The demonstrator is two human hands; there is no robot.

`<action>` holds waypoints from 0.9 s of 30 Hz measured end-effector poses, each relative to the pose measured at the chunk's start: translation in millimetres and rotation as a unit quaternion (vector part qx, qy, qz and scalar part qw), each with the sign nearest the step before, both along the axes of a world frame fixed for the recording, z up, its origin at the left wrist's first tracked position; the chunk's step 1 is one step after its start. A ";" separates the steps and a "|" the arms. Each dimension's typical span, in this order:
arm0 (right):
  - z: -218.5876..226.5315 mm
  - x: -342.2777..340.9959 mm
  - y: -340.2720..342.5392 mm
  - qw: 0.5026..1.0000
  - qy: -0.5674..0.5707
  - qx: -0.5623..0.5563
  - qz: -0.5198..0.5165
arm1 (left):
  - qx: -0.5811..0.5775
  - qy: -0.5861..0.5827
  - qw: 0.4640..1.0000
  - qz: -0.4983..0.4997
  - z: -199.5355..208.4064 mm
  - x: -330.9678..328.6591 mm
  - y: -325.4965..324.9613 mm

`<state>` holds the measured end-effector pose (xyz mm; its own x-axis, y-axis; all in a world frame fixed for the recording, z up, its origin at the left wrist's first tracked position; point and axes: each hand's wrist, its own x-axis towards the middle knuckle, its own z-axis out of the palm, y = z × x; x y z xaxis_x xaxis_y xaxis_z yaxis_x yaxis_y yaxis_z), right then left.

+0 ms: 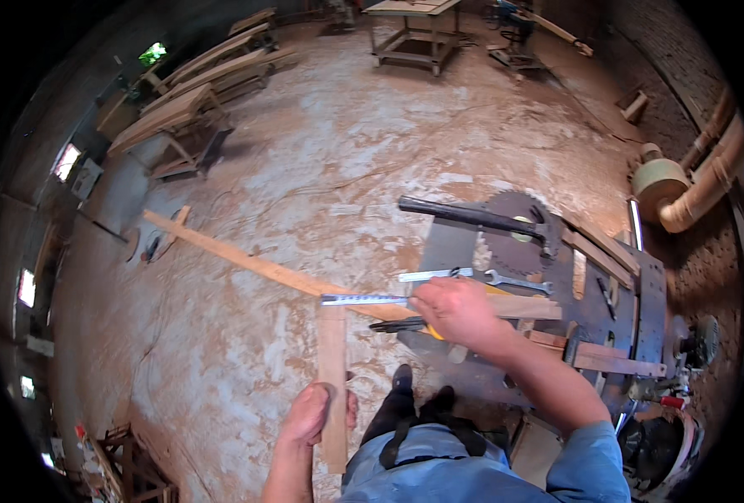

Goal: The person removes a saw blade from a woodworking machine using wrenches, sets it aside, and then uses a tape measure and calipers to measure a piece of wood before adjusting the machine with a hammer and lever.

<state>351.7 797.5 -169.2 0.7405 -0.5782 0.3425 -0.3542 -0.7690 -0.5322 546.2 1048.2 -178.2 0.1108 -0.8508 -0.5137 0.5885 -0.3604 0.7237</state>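
My left hand (308, 414) is wrapped round a flat wooden piece (331, 377), held upright in front of me. Across the top end of this piece lies a narrow marked metal ruler (363, 299). Its other end runs into my right hand (456, 312), whose fingers are closed on it. A long wooden strip (254, 264) with a short crosspiece reaches from the far left to the ruler. Pliers with yellow handles (399, 325) lie partly under my right hand. Beyond that hand are a wrench (518, 282) and a hammer (472, 215).
A dark metal worktable (447, 256) on my right carries a round saw blade (506, 256) and wood offcuts (598, 256). Stacked boards (171, 117) stand far left. A wooden table (409, 42) is at the back. A large pipe (707, 189) runs along the right wall.
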 end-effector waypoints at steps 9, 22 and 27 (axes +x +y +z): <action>-46.0 -0.8 -62.1 0.937 0.045 0.260 -0.228 | 0.039 -0.019 0.999 -0.021 -12.5 11.3 -8.7; -129.2 44.4 -132.8 0.916 0.183 0.162 -0.318 | 0.014 0.089 0.994 -0.064 -33.1 52.9 -32.2; -137.8 32.8 -117.2 0.949 0.180 -0.006 -0.258 | 0.024 0.117 0.986 -0.115 -47.3 77.9 -48.4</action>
<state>384.5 680.3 -307.0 0.4307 -0.8932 0.1293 -0.8421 -0.4493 -0.2983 624.0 999.8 -225.5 -0.2099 -0.8132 -0.5428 0.6359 -0.5352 0.5560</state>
